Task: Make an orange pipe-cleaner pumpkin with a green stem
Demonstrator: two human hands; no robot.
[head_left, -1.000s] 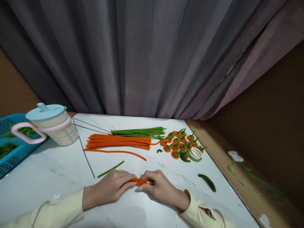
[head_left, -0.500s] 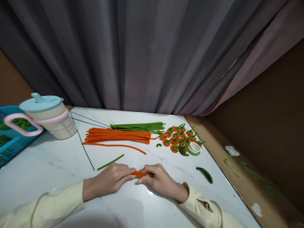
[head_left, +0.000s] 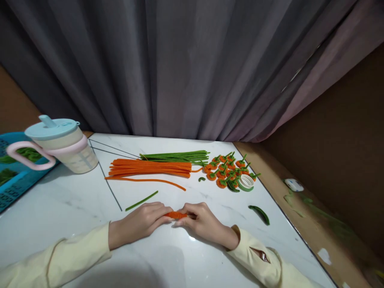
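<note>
Between my two hands, low over the white table, is a coiled orange pipe cleaner (head_left: 176, 215). My left hand (head_left: 147, 218) pinches its left end, and my right hand (head_left: 200, 219) pinches the right end; the fingers cover both tips. A short green pipe cleaner (head_left: 141, 201) lies just beyond my left hand. Farther back rest a bundle of orange pipe cleaners (head_left: 150, 168), one loose orange pipe cleaner (head_left: 147, 180) before it, and a bundle of green pipe cleaners (head_left: 177, 156). Several small orange pumpkins with green stems (head_left: 222, 174) cluster to the right.
A tumbler (head_left: 72, 148) with a pale blue lid and pink handle stands at left, beside a blue basket (head_left: 9, 198). A roll of tape (head_left: 246, 182) sits by the pumpkins. Nearer lies a curved dark green piece (head_left: 259, 215). A grey curtain (head_left: 177, 72) hangs behind the table.
The view has shifted slightly. Both hands keep their pinch on the coiled orange pipe cleaner, and a little more of it shows between the fingers.
</note>
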